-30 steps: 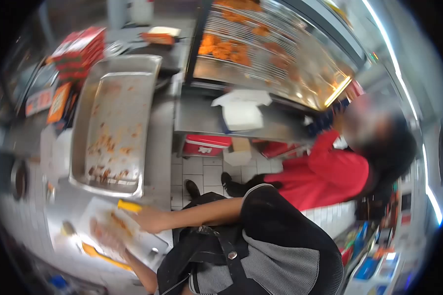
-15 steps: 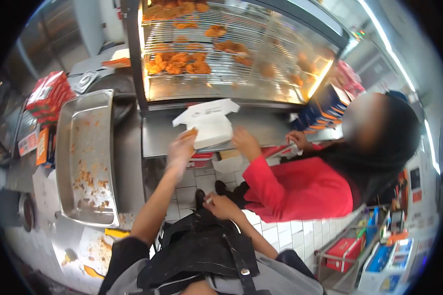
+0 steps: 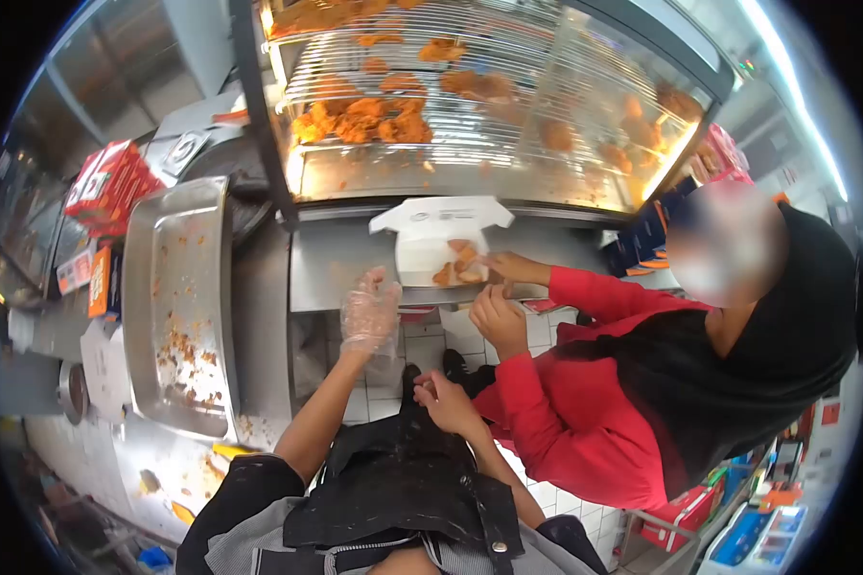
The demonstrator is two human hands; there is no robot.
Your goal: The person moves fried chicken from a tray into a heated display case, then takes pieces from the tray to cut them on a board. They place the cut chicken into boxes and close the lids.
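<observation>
My left hand (image 3: pixel 369 311), in a clear plastic glove, hovers empty with fingers spread at the front edge of the steel counter (image 3: pixel 336 264). Just to its right lies an open white box (image 3: pixel 422 251) holding pieces of fried chicken (image 3: pixel 460 264). My right hand (image 3: pixel 446 402) rests curled against the top of my black apron (image 3: pixel 393 479); I see nothing in it. A co-worker in a red sleeve (image 3: pixel 556 402) has one hand (image 3: pixel 508 266) at the box and the other (image 3: pixel 497 321) just below it.
A glass warming cabinet (image 3: pixel 470 105) with fried chicken on racks stands behind the counter. A crumb-strewn steel tray (image 3: pixel 177 307) lies at the left, with red boxes (image 3: pixel 110 182) beyond it. White floor tiles show below the counter.
My left hand reached from the board at lower left to the white box with a piece, then drew back empty. The co-worker's hands moved onto the box, which now holds chicken.
</observation>
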